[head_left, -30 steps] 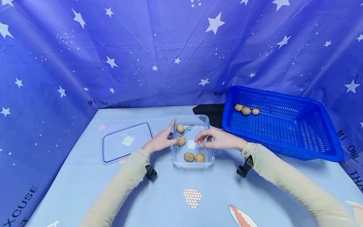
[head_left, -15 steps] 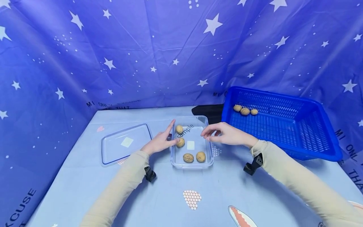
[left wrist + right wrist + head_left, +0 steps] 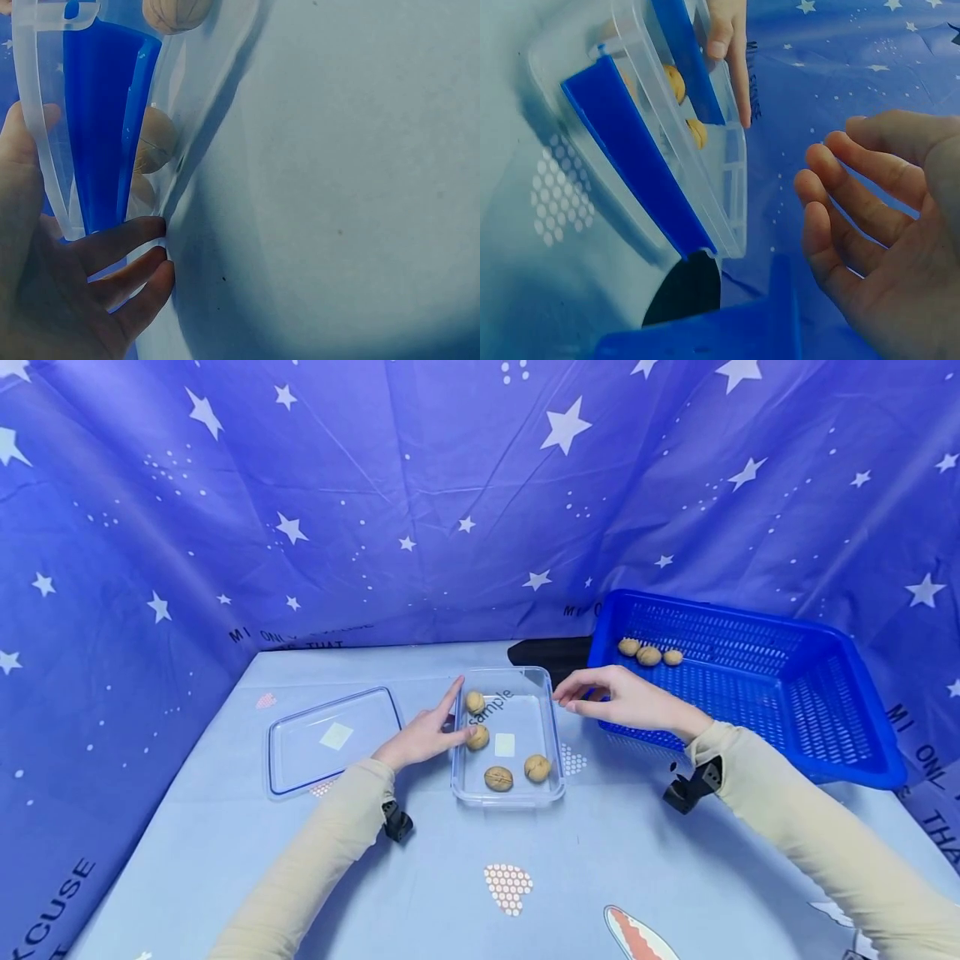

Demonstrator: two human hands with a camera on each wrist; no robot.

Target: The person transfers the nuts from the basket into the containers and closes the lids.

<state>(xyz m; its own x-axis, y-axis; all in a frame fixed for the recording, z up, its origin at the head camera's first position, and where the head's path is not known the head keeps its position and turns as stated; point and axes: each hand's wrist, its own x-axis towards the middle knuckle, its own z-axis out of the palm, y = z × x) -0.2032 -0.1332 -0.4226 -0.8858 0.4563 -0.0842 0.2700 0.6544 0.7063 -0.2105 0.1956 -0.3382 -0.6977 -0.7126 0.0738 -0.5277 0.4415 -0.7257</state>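
A clear plastic food container [image 3: 505, 797] stands on the table with several walnuts [image 3: 498, 778] inside. My left hand [image 3: 423, 737] holds its left side. The thumb reaches over the rim beside a walnut, and the index finger lies along the wall; in the left wrist view the other fingers [image 3: 139, 274] touch the outside. My right hand [image 3: 626, 695] hovers between the container and the blue basket [image 3: 750, 727], its fingers loosely bent. Nothing lies between those fingers [image 3: 866, 195] in the right wrist view. In the basket's far left corner sit three walnuts [image 3: 648, 655].
To the left of the container lies its clear lid [image 3: 300, 760] with a blue seal, flat on the light blue tablecloth [image 3: 420, 893]. A black object [image 3: 551, 652] sits behind the container, partly under the basket. A star-patterned blue curtain [image 3: 337, 485] closes off the back.
My right hand has moved up and right, from over the container to near the basket. The walnut at the container's front right has rolled slightly rightward. My left hand stays put.
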